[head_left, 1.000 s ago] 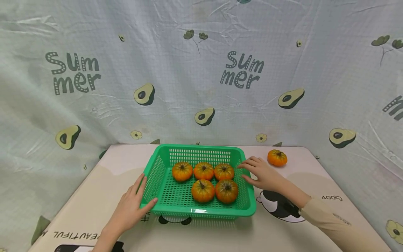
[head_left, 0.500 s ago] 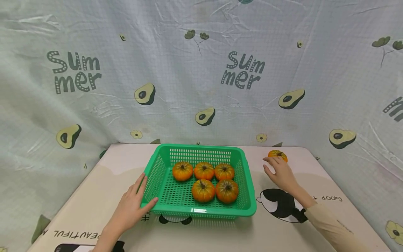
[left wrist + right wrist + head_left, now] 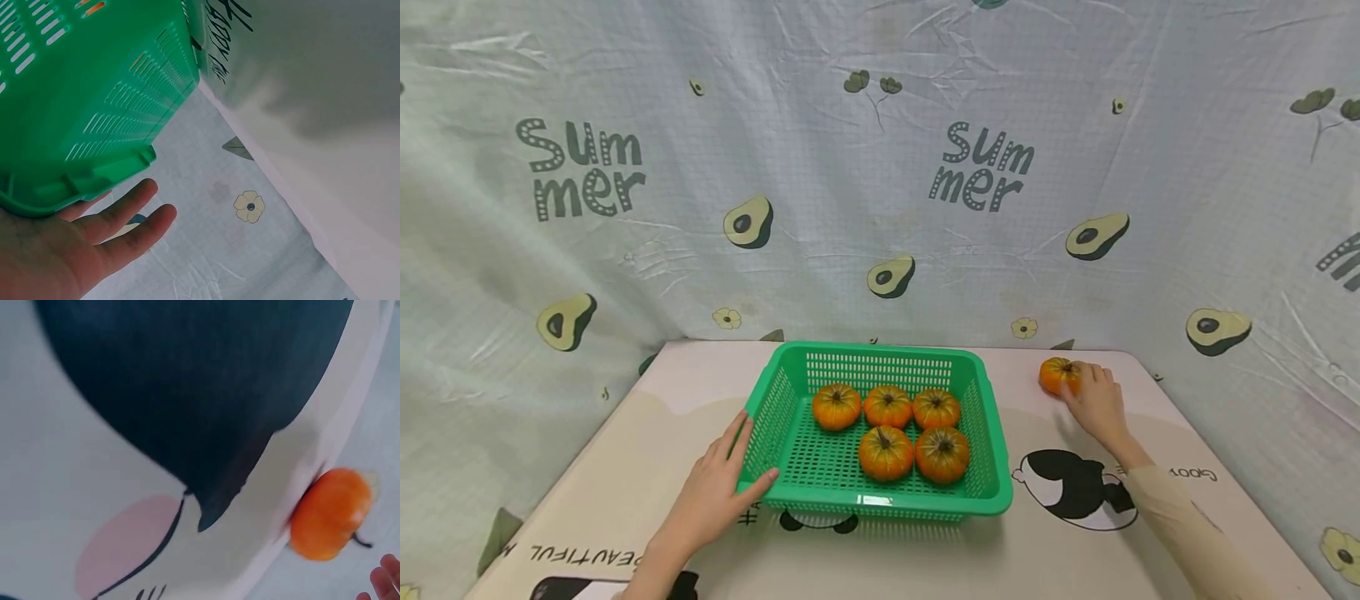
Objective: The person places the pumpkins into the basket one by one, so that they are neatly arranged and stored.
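Observation:
A green plastic basket (image 3: 891, 502) stands on the table, holding several small orange pumpkins (image 3: 886, 454). My left hand (image 3: 706, 492) rests at the basket's left side, thumb by the near corner and fingers fairly straight along the rim. The left wrist view shows those fingers (image 3: 128, 212) extended past the rim of the tilted-looking basket (image 3: 94, 125). At the back right lies a single pumpkin (image 3: 1055, 376). My right hand (image 3: 1099, 408) is at its right side, fingertips overlapping it in the head view. In the right wrist view, the fingertips (image 3: 390, 570) show a gap from this pumpkin (image 3: 331, 514).
The table (image 3: 850, 567) has a pale cover with cartoon prints and lettering. A hanging cloth (image 3: 820, 167) printed with avocados encloses the back and sides. The table's back edge runs close behind the basket and the lone pumpkin.
My right hand has moved right and away from the basket's right rim to the lone pumpkin. The left hand, the basket and the pumpkins stay in place.

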`<state>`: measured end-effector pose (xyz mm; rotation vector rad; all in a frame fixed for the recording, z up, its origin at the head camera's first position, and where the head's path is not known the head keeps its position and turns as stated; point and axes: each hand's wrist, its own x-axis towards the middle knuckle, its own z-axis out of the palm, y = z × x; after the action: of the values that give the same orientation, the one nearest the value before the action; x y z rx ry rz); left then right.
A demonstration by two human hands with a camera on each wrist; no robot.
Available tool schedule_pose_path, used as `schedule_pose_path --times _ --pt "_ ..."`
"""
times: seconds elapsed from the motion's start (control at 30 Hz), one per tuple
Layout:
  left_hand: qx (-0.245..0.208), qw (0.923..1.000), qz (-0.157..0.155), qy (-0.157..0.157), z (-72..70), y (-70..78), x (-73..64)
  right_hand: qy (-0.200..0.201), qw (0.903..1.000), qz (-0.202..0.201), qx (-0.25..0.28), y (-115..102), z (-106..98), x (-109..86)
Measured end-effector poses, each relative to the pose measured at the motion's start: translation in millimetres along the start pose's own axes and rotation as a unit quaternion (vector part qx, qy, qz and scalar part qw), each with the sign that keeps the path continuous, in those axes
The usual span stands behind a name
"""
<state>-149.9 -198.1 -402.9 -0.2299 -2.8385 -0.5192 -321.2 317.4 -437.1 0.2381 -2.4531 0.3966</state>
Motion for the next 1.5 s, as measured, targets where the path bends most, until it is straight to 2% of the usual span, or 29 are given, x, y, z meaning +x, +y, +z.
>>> schedule_pose_path --times 0.13,0.33,0.6,0.73,0.97,1.23,1.5 --pt "0.0 1.0 0.004 0.001 -0.3 0.1 0.9 -0.03 0.9981 0.052 -0.01 11 4 4.9" --pt "0.002 1.0 0.005 0.004 -0.2 -0.5 1.2 -0.087 0.9905 0.106 -0.013 18 8 15.5" --pt "-0.002 1.0 0.007 0.003 0.4 -1.6 1.9 -0.185 0.9661 0.178 0.021 20 20 30.0" --pt "-0.008 0.9999 0.008 0.0 1.6 -0.5 2.9 -0.2 0.9592 0.199 0.022 21 23 30.4" --pt "-0.009 0.9999 0.007 0.001 2.8 -0.7 1.9 -0.22 0.9544 0.202 0.009 21 25 28.0" --pt "-0.011 0.9999 0.008 0.005 1.2 0.3 0.1 -0.212 0.9628 0.167 -0.015 22 30 25.0" --pt "-0.008 0.9999 0.004 0.005 0.1 0.0 -0.7 -0.222 0.9651 0.138 -0.018 19 32 25.8"
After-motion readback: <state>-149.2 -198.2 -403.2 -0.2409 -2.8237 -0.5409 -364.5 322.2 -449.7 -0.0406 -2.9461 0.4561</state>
